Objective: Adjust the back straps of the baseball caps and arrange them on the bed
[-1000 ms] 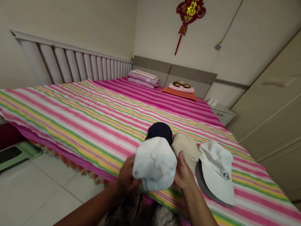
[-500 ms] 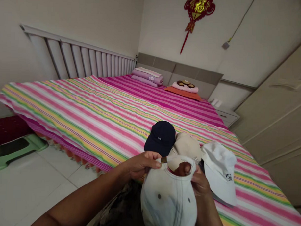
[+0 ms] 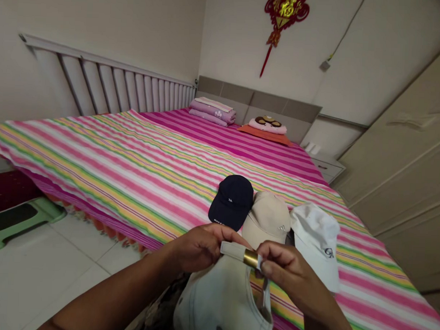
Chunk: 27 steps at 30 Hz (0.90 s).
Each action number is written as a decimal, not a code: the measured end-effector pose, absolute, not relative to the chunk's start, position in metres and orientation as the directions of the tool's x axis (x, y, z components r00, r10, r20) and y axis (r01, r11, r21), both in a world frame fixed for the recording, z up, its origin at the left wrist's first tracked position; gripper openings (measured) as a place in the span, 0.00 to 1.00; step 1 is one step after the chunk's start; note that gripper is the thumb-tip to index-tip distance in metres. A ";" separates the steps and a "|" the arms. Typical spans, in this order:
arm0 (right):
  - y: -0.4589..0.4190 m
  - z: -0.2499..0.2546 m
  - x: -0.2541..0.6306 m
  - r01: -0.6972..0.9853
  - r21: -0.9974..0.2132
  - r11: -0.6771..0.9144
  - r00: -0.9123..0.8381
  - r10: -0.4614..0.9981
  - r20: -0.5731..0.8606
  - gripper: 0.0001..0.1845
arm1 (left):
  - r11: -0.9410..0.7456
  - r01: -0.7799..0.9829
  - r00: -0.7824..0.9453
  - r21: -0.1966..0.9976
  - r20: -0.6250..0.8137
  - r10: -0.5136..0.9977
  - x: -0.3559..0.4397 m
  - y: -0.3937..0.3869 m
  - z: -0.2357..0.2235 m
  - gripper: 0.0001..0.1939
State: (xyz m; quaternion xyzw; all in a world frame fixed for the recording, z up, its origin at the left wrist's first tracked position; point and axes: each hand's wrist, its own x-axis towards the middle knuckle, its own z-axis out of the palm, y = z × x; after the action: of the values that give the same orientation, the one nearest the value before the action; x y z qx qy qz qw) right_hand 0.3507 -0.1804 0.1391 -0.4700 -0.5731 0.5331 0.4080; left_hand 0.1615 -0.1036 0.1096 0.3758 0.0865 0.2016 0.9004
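A pale, worn baseball cap [image 3: 215, 295] hangs in front of me with its back opening facing up. My left hand [image 3: 202, 246] pinches the left end of its adjusting strap. On the strap's right end, by the brass buckle [image 3: 251, 258], my right hand [image 3: 283, 266] closes thumb and fingers. Beyond my hands, three more caps lie side by side on the bed: a navy cap [image 3: 233, 197], a beige cap [image 3: 270, 215] and a white cap [image 3: 313, 240] with dark lettering. My left fingers partly hide behind the strap.
The bed [image 3: 133, 162] has a striped cover. Folded purple bedding [image 3: 212, 111] and a pink folded item [image 3: 267, 124] on orange cloth lie by the headboard [image 3: 258, 104]. A green stool [image 3: 26, 221] stands at left, a wardrobe [image 3: 408, 157] at right.
The held cap has turned and moved left and down. My right hand has shifted from the opening's right edge to the buckle end of the strap. The view has shifted slightly.
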 end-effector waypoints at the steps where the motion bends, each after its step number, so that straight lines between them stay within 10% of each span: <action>1: -0.183 0.137 0.347 0.069 -0.996 -0.047 -0.239 0.969 -0.063 0.17 | 0.639 -0.302 0.904 0.708 0.001 0.427 0.161 -0.104 0.110 0.25; 12: -0.177 0.125 0.331 -0.188 -0.980 -0.073 -0.229 0.973 -0.028 0.18 | 0.673 -0.202 0.802 0.711 -0.275 0.531 0.177 -0.107 0.103 0.05; 27: -0.147 0.104 0.331 -0.268 -0.963 -0.012 0.120 0.992 -0.046 0.17 | 0.375 -0.445 0.565 0.813 -0.069 0.822 0.149 -0.095 0.112 0.15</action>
State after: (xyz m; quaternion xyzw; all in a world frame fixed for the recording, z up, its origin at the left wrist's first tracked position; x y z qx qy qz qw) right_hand 0.3306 -0.1467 0.1041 -0.4655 -0.3885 0.5379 0.5857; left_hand 0.1488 -0.0950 0.1123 0.3912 0.2408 0.3995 0.7933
